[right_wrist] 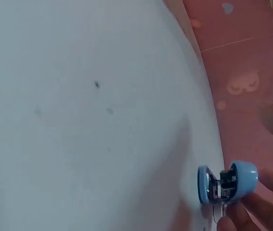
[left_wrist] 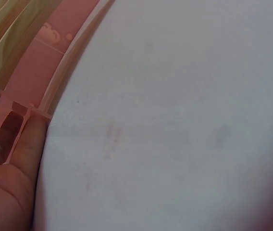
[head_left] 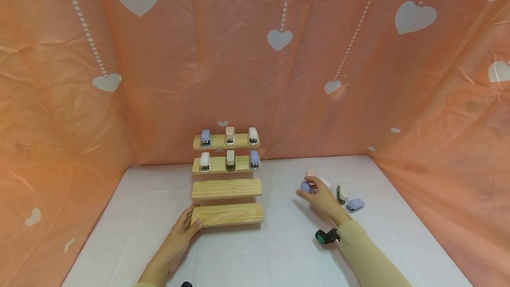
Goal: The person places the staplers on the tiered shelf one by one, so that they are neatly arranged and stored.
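A tiered rack (head_left: 227, 215) has several pale wooden shelves and a clear support. My left hand (head_left: 180, 234) grips the left end of its lowest shelf, thumb at the front corner. In the left wrist view, the fingers (left_wrist: 28, 149) lie against the clear side piece (left_wrist: 35, 111). Right of the rack, my right hand (head_left: 320, 196) pinches a lavender-blue mini stapler (head_left: 305, 186) between thumb and fingers. The right wrist view shows this stapler (right_wrist: 244, 180) base-down, with fingertips around its handle. A pink stapler (head_left: 310, 172) and a white one (head_left: 325, 183) sit just behind this hand, partly hidden.
The top two shelves (head_left: 217, 141) bear blue, pink, white and green staplers. On the white table (head_left: 287, 251), a green stapler (head_left: 341, 194) and another blue one (head_left: 355, 205) lie right of my right hand. An orange curtain (head_left: 239, 79) with hearts encloses the back and sides.
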`<state>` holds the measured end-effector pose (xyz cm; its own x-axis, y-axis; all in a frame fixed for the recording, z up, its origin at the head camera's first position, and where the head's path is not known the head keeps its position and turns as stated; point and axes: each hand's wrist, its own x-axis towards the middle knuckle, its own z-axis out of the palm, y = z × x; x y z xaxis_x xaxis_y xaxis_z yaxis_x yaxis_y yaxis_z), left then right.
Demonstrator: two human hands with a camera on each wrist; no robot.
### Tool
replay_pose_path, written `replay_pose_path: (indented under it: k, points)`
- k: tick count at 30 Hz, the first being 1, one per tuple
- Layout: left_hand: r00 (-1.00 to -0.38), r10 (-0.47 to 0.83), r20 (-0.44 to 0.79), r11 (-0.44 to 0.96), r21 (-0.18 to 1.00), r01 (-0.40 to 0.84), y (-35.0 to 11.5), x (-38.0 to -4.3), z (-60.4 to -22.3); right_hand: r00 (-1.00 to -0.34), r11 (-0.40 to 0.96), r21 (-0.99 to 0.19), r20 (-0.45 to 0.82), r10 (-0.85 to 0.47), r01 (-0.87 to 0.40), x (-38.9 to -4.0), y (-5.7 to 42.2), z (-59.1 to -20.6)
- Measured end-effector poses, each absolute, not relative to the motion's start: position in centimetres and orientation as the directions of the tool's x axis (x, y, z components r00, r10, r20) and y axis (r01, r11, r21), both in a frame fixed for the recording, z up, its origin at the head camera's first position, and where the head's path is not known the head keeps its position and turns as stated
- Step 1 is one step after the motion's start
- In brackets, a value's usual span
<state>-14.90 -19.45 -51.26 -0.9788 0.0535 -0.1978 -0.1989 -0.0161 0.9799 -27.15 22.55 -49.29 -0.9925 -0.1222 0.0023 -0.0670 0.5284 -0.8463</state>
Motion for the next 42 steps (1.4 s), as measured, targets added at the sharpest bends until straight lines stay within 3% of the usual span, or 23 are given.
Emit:
replay_pose_path:
  k: [16,27,42]
  points:
    - [-0.979,0.061,-0.195,-0.037,0.980,-0.197,-19.5,-14.7,-51.0,-0.993,0.537,-0.841,-0.001,-0.116,-0.062,-26.8,21.5,-49.9]
    - [-0.980,0.061,-0.187,-0.048,0.981,-0.190,-19.4,-14.6,-51.0,-0.995,0.434,-0.901,-0.050,-0.084,0.008,-26.6,22.0,-50.9]
    - [-0.984,0.044,-0.175,-0.051,0.983,-0.177,-19.3,-14.6,-51.4,-0.997,0.485,-0.874,-0.030,-0.075,-0.010,-26.6,21.9,-51.0]
